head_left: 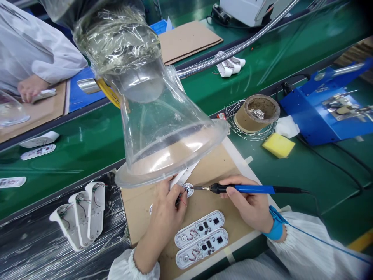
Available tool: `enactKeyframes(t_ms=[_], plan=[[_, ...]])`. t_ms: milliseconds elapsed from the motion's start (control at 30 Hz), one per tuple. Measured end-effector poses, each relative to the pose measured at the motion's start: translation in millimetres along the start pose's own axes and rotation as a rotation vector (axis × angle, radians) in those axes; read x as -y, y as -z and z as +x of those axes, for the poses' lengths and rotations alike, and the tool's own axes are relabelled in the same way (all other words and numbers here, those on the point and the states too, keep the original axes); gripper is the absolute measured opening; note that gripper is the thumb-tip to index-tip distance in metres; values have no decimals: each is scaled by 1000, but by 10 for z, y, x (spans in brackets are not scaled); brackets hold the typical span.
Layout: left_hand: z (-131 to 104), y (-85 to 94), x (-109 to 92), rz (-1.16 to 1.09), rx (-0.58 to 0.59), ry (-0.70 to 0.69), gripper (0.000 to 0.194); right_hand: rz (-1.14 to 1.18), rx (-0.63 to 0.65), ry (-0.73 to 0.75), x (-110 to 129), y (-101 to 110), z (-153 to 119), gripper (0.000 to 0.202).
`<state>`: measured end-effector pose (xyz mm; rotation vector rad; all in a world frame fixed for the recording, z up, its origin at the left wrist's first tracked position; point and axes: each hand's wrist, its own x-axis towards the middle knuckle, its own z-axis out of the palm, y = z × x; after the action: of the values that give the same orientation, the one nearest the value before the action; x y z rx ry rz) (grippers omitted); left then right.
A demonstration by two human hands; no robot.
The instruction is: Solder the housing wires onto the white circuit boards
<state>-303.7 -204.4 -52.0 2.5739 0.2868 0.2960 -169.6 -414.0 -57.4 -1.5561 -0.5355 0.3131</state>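
My right hand (247, 204) is closed around a blue-handled soldering iron (253, 189), its tip pointing left. The tip meets the end of a small white oval panel (189, 189) with parts on it, on the cardboard mat (217, 169). My left hand (167, 208) pinches thin wires (182, 200) over that panel and covers most of it. A white strip-like piece (185, 174) sticks out beyond my left fingers; what it belongs to is hidden. Closer to me, two long white panels (199, 229) with black parts and reddish wires lie side by side.
A clear fume hood (166, 132) hangs over the mat. Three white shells (83, 217) with wires lie left. On the right are a cardboard tube (241, 116) amid coiled solder wire, a yellow sponge (279, 145) and a blue device (314, 112). Another person's hand (33, 87) works at upper left.
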Motion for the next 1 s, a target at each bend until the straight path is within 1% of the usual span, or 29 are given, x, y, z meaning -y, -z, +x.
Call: enactKeyframes(t_ms=[133,300,433,567,633,700,800,867,933,1000], plan=[[2,4,-9,8,7,5,12,4,-40,-29,-16,11,-16,11],[-2,33,7,-28,24,36,13,7,-46,-8,-23,25,-16,11],[-5,61,69,-133,-21,71,13,9,-63,-16,-17,30,-13,11],[-15,72,114,-188,-68,51,14,8,-76,-19,-21,35,-16,13],[-15,91,128,-201,-71,41,16,12,-77,-10,-25,37,-15,13],[-7,128,151,-232,-36,44,17,11,-78,-2,-29,39,-15,12],[17,202,206,-281,67,55,21,6,-73,1,-38,43,-19,12],[27,238,242,-286,115,60,22,7,-68,-1,-45,46,-23,12],[24,252,257,-278,116,74,21,14,-66,4,-50,47,-24,13],[9,255,250,-265,88,85,16,27,-64,12,-51,47,-23,15]])
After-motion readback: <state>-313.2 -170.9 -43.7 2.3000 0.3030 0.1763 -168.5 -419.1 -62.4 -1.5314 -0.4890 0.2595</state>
